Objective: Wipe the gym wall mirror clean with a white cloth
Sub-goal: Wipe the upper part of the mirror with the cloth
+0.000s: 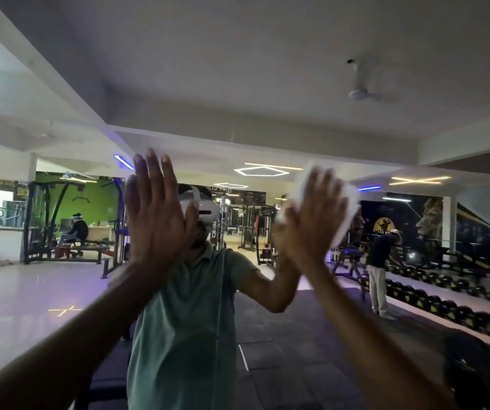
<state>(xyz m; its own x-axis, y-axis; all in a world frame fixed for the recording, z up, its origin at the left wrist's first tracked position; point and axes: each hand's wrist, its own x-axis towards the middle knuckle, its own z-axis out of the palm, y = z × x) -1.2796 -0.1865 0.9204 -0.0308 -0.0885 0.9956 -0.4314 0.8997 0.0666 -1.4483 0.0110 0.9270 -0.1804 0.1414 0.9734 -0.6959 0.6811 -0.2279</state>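
Both hands are up on the mirror (267, 84): left hand (158, 214) flat with fingers spread, right hand (311, 223) pressing the white cloth (347, 202); wiping seems underway, how much is left is unclear

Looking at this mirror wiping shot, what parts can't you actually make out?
Head view only:
- White cloth: motion-blurred and mostly covered by the right hand; its folds and size are unclear.
- Mirror: any smears are lost in dim light and reflections.
- Left hand: its palm faces away, so contact with the glass is uncertain.
- Both forearms: cut off by the bottom edge.
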